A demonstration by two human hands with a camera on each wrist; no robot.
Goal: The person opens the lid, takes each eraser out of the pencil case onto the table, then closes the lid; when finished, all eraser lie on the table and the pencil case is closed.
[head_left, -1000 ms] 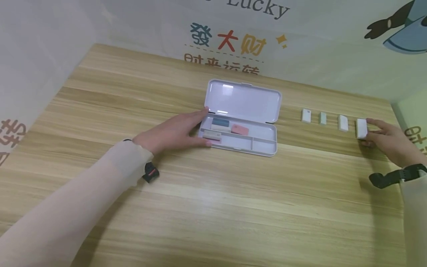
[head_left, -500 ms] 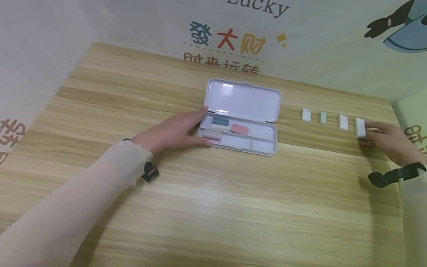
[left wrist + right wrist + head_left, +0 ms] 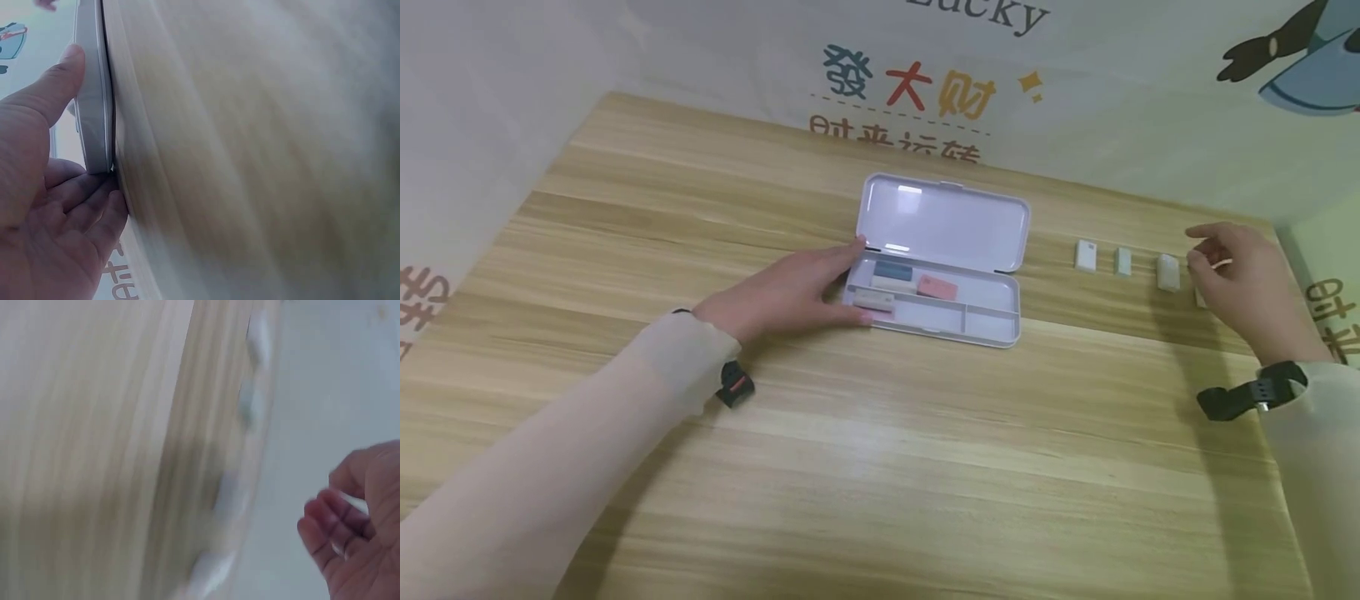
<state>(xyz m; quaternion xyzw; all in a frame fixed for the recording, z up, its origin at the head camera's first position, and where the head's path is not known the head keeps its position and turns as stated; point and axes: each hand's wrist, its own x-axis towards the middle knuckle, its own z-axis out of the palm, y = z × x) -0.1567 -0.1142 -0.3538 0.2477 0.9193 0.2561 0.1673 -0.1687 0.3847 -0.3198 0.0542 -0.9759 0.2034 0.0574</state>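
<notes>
A white plastic pencil case lies with its lid raised at the back. My left hand grips its left end, thumb at the front rim and fingers toward the hinge. Inside are a blue-and-white eraser, a pink eraser and a whitish eraser in the front compartment. My right hand hovers with loosely bent fingers and holds nothing. It is above the last block of a row at the right, mostly hiding it. Nearby stands another white eraser.
Farther left in the row are a small pale green eraser and a white eraser. The wooden table ends at a printed cloth behind and on both sides.
My right hand has let go of the rightmost white eraser, risen and shifted left and back over the row. My left hand has stayed on the pencil case.
</notes>
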